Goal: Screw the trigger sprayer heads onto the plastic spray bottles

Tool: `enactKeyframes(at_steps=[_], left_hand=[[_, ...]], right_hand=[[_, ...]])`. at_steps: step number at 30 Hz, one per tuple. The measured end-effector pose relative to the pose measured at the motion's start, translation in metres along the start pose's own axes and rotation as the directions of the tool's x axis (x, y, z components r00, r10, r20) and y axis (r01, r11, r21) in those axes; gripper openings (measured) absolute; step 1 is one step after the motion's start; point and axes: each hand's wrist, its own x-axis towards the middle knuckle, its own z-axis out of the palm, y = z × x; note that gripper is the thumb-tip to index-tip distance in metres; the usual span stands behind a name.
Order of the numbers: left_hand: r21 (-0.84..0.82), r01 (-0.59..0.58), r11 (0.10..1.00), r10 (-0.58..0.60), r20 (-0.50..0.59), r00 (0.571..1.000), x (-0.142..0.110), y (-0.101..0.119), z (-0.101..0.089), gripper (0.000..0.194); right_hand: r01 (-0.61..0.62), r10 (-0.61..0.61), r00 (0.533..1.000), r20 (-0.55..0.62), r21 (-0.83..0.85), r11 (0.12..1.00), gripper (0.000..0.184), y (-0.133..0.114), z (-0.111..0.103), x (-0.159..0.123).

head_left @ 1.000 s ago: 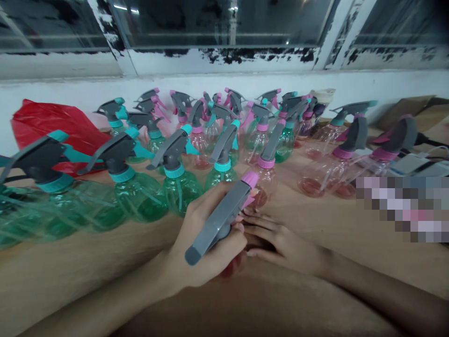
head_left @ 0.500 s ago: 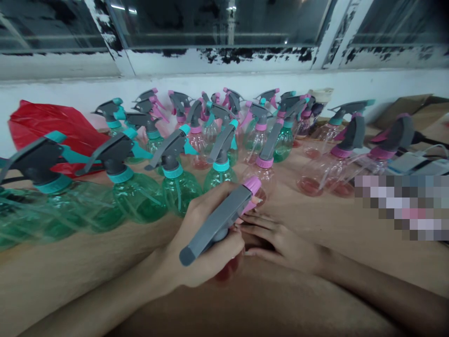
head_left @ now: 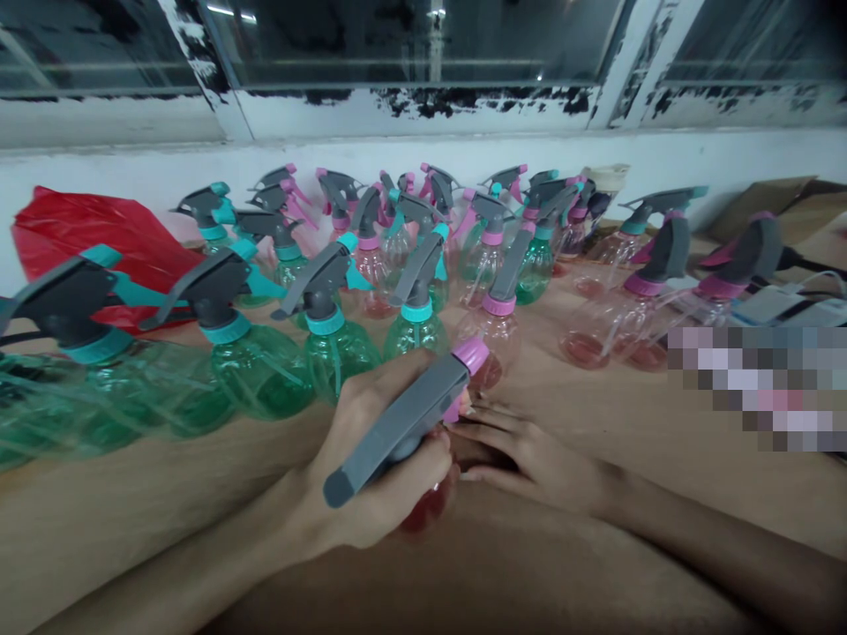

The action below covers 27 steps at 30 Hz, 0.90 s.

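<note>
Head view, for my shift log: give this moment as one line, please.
left hand: holding spray bottle with pink nozzle | right hand: close beside it, contact unclear | nearby: green bottles, red bag

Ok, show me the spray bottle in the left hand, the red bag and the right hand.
Spray bottle (head_left: 401, 428): head view, on its long grey top.
Red bag (head_left: 99, 238): head view, on its crumpled side.
Right hand (head_left: 535, 459): head view, on its back.

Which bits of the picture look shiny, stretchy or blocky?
Head view: bright streaks shine on the dark window; head view: leftmost green bottles look stretched and smeary, the held sprayer clearer; head view: a patch at the right is all blocky squares.
</note>
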Motion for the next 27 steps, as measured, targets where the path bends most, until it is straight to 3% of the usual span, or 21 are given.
enactKeyframes(at_steps=[3, 8, 13, 27], left_hand=[[-0.017, -0.005, 1.0, 0.005, 0.019, 1.0, 0.0006, -0.001, 0.0007, 0.01], [-0.049, -0.048, 0.998, 0.046, -0.04, 0.998, 0.0005, -0.0036, 0.0066, 0.024], [-0.049, -0.058, 0.997, 0.056, -0.052, 0.997, -0.0005, -0.004, 0.0079, 0.02], [-0.106, -0.041, 0.994, 0.039, -0.016, 0.999, -0.0019, -0.004, 0.0068, 0.03]], right_hand=[[0.006, -0.006, 1.0, -0.008, 0.008, 1.0, 0.052, 0.0001, 0.0001, -0.0002], [0.015, -0.015, 1.0, -0.023, 0.014, 1.0, 0.051, 0.0015, 0.0013, -0.0005], [0.015, -0.015, 0.999, -0.028, 0.016, 1.0, 0.051, 0.0016, 0.0012, -0.0004], [0.02, -0.019, 0.999, -0.045, 0.011, 1.0, 0.051, 0.0015, 0.0023, -0.0011]])
